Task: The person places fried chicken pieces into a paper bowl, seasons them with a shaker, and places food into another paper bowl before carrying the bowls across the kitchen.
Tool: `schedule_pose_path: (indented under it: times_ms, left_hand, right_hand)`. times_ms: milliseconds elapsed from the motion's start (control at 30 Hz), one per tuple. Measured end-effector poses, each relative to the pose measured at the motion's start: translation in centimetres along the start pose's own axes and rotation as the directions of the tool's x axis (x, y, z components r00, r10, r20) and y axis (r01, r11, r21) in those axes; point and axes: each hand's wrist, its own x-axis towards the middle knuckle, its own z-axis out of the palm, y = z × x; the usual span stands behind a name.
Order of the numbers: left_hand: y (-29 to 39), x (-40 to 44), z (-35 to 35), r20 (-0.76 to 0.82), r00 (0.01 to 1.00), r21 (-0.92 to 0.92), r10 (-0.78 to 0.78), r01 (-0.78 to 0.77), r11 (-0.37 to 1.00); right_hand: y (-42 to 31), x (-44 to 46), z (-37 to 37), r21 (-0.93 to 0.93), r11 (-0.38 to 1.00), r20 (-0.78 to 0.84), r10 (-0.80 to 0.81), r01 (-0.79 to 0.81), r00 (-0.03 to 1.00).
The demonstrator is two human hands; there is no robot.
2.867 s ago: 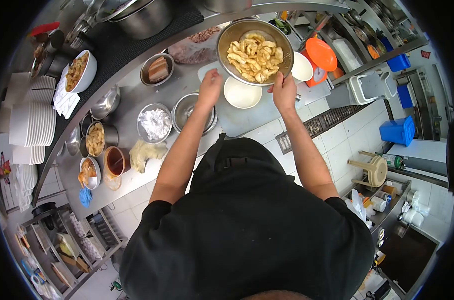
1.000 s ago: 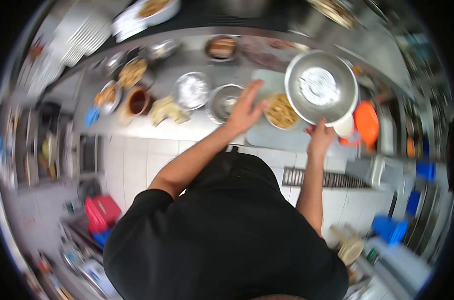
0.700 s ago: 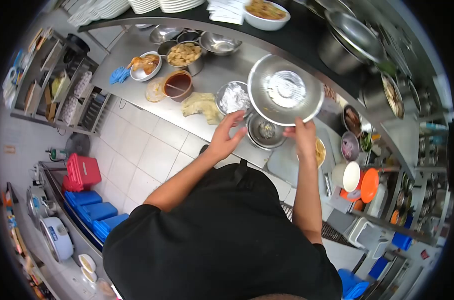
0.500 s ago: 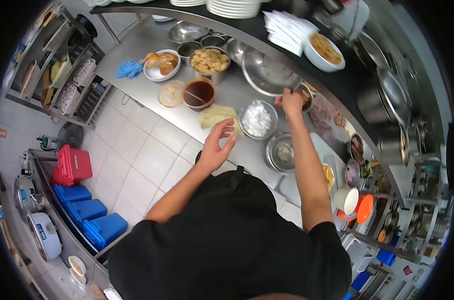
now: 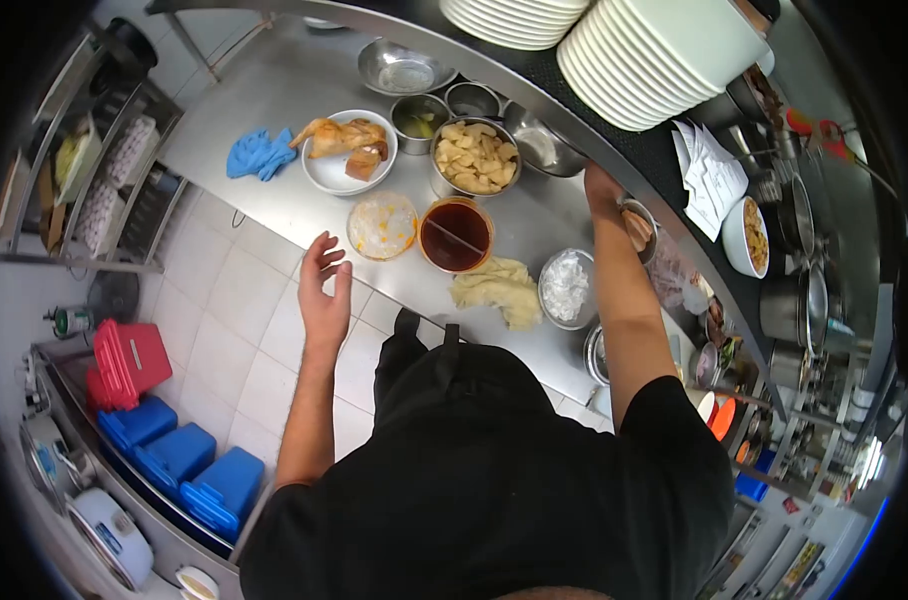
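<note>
My left hand [image 5: 325, 288] hangs over the floor just off the counter's front edge, fingers apart and slightly curled, holding nothing. Nearest to it is a round tub lid [image 5: 382, 226] with orange smears. My right hand [image 5: 602, 185] reaches to the back of the counter, at the rim of a metal bowl [image 5: 542, 140] partly under the shelf; its fingers are hidden. Between the hands are a tub of dark red sauce [image 5: 456, 235], a crumpled yellowish cloth [image 5: 501, 291], a bowl of white powder [image 5: 567, 289] and a pot of pale chunks [image 5: 476, 157].
A white bowl with cooked poultry [image 5: 350, 152] and a blue cloth [image 5: 261, 154] lie at the counter's left. Stacked white plates [image 5: 654, 60], papers [image 5: 711, 175] and a food bowl [image 5: 745, 237] stand on the shelf. Blue bins [image 5: 177, 458] and a red box [image 5: 132, 362] are lower left.
The large metal bowl, emptied of its pale pieces into a white bowl, has gone from over the cutting board to the back of the counter. My left hand has moved left; the view has turned left.
</note>
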Motion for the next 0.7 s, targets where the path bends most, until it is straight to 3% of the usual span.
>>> schedule_pose_path:
  times_ms: [133, 233, 367, 467, 500, 567, 633, 667, 700]
  left_hand:
    - [-0.5, 2.9, 0.3, 0.012, 1.0, -0.079, 0.02, -0.019, 0.997]
    - [-0.4, 4.4, 1.9, 0.06, 0.997, -0.132, 0.039, -0.03, 0.991]
    - [1.0, 4.9, 5.5, 0.208, 0.976, -0.185, 0.066, -0.027, 0.982]
    - [2.2, 4.4, 8.7, 0.331, 0.938, -0.139, 0.102, -0.059, 0.989]
    - [2.6, 4.0, 9.7, 0.371, 0.921, -0.122, 0.117, -0.077, 0.99]
    - [3.0, 3.4, 11.7, 0.427, 0.892, -0.126, 0.147, -0.102, 0.987]
    - [4.6, 2.2, 14.6, 0.446, 0.869, -0.116, 0.212, -0.178, 0.977]
    - [5.6, 1.4, 16.0, 0.456, 0.856, -0.109, 0.244, -0.218, 0.97]
    - [6.7, 0.4, 17.8, 0.458, 0.851, -0.135, 0.256, -0.218, 0.967]
  right_hand:
    - [1.1, -0.4, 1.0, -0.075, 0.997, -0.054, 0.007, -0.011, 0.999]
    - [2.0, -2.3, 0.3, -0.152, 0.962, 0.101, 0.241, -0.225, 0.965]
    - [2.5, -5.8, -1.4, -0.197, 0.814, 0.273, 0.581, -0.547, 0.767]
    - [2.6, -6.5, -6.3, -0.165, 0.725, 0.445, 0.66, -0.669, 0.605]
    - [2.8, -5.2, -10.0, -0.211, 0.668, 0.559, 0.682, -0.714, 0.472]
    - [2.6, -3.5, -22.3, -0.002, 0.572, 0.4, 0.752, -0.821, 0.523]
    - [4.8, -5.8, -31.8, 0.037, 0.448, 0.249, 0.862, -0.893, 0.442]
    - [7.1, -8.9, -34.9, -0.009, 0.499, 0.078, 0.865, -0.867, 0.497]
    - [9.0, -11.2, -39.2, -0.046, 0.477, 0.01, 0.879, -0.878, 0.477]
